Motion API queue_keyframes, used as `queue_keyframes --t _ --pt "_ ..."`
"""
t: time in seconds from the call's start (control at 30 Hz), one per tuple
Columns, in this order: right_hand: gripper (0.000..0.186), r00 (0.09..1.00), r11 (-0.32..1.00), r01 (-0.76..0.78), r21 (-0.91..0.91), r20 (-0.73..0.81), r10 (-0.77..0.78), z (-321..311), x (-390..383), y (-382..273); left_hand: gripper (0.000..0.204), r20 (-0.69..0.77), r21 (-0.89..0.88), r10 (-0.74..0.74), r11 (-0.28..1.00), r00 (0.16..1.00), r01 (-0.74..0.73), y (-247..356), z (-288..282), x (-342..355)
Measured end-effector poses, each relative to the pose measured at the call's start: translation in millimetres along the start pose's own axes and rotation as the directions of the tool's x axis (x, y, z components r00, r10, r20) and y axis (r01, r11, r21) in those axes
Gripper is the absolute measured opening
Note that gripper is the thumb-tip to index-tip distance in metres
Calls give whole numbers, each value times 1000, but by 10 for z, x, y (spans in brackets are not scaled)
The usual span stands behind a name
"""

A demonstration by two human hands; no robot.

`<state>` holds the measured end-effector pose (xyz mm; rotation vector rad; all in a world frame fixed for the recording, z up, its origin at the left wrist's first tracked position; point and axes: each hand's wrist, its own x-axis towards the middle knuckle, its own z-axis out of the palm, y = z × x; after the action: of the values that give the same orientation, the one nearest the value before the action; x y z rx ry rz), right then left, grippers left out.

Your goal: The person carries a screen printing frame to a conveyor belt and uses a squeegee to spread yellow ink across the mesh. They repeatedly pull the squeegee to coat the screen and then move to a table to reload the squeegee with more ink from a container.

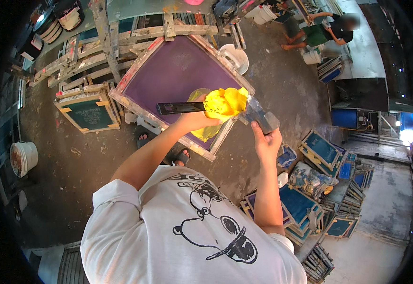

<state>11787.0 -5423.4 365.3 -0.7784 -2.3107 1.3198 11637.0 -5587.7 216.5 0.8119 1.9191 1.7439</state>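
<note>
My left hand [196,122] is closed at a black-handled spatula [174,108], its far end buried under a thick heap of yellow ink [225,102]. Some of its fingers are hidden below the heap. In my right hand [268,146] is a scraper [258,116] with a grey block-like grip, thumb along it; its flat blade meets the right side of the yellow ink. Both are held above a wooden-framed printing screen [164,73] with purple mesh. Translucent yellow patches show on the mesh around the heap; what they are I cannot make out.
Wooden racks [135,35] stand behind the screen, with a smaller green screen [87,113] leaning at left. A white bucket [24,158] is far left, another bucket [234,57] behind the screen. Stacked frames [301,208] lie at right. Another person [324,33] sits far right.
</note>
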Motion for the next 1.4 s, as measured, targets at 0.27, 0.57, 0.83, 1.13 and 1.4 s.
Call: queue_keyframes --t 0.27,0.57,0.83,1.13,1.4 --pt "42 835 830 535 -155 -49 -548 -168 17 -420 84 -205 -311 80 940 976 -142 667 -37 152" --pt "42 903 897 390 207 -275 -329 -206 -131 -654 92 -356 100 447 891 821 -442 845 -253 108" --pt "40 871 881 452 143 -283 -401 -202 -187 -762 83 -315 3 255 963 914 -268 1222 -367 -85" --pt "37 653 656 753 -51 -74 -754 -431 -221 -1002 72 40 -482 196 863 980 -153 1162 -489 -71" --pt "33 471 423 861 -283 126 -873 -493 -213 -1049 65 50 -487 229 855 972 -177 1345 -507 -141"
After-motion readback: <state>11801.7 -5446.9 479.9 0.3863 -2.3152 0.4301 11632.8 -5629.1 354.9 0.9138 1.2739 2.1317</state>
